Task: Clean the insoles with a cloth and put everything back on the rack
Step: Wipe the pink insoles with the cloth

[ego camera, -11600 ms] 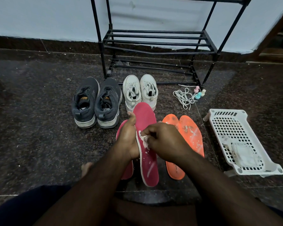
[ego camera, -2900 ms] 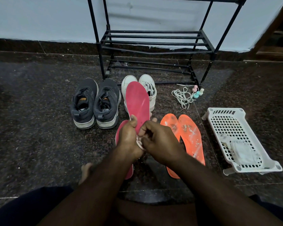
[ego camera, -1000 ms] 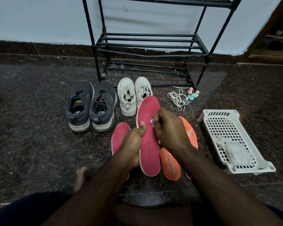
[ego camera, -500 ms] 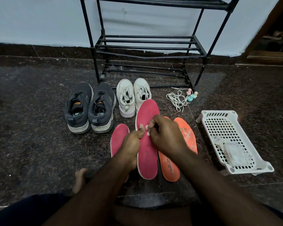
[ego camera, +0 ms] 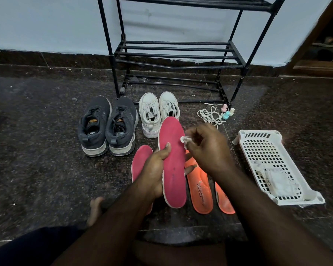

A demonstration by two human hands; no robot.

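Note:
My left hand (ego camera: 155, 169) grips a pink insole (ego camera: 173, 166) by its left edge, thumb on top, and holds it above the floor. Just off the insole's upper right edge, my right hand (ego camera: 208, 148) pinches a small white cloth (ego camera: 185, 140). A second pink insole (ego camera: 140, 164) lies on the floor to the left, partly under my left hand. Two orange insoles (ego camera: 201, 191) lie to the right, partly hidden by my right arm. The black metal rack (ego camera: 177, 54) stands against the wall with bare shelves.
A pair of grey sneakers (ego camera: 108, 127) and a pair of white sneakers (ego camera: 158, 112) stand in front of the rack. White laces (ego camera: 210, 117) and small pastel bottles (ego camera: 227, 112) lie by the rack's right leg. A white plastic basket (ego camera: 258, 150) sits at the right.
My right hand with the cloth has slid from the middle of the pink insole to its upper right edge. The left hand keeps its hold on the insole.

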